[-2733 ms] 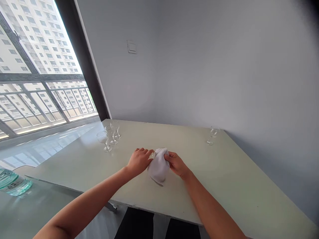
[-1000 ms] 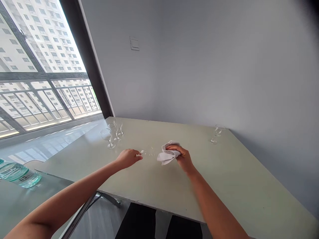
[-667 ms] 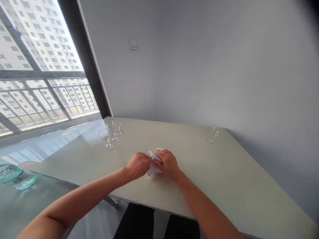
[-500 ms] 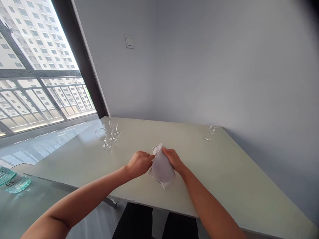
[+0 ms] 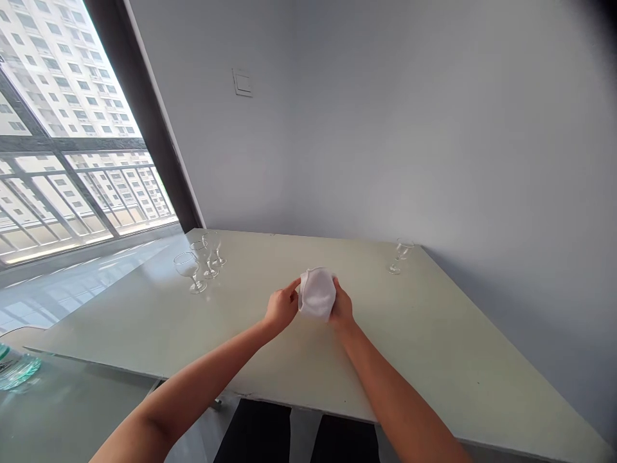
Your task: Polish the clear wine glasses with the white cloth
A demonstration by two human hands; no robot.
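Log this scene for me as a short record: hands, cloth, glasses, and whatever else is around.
Left hand: left hand at the cloth's left edge; exact grip unclear
Right hand: right hand holding the cloth's right side
Cloth: white cloth, bunched between the hands; anything inside is hidden
Glasses, left: three stemmed glasses, upright, grouped
Glass, right: single stemmed glass, upright, near the far right corner
Surface: pale table
Lower left: clear bottle, partly out of view
Wall: light switch
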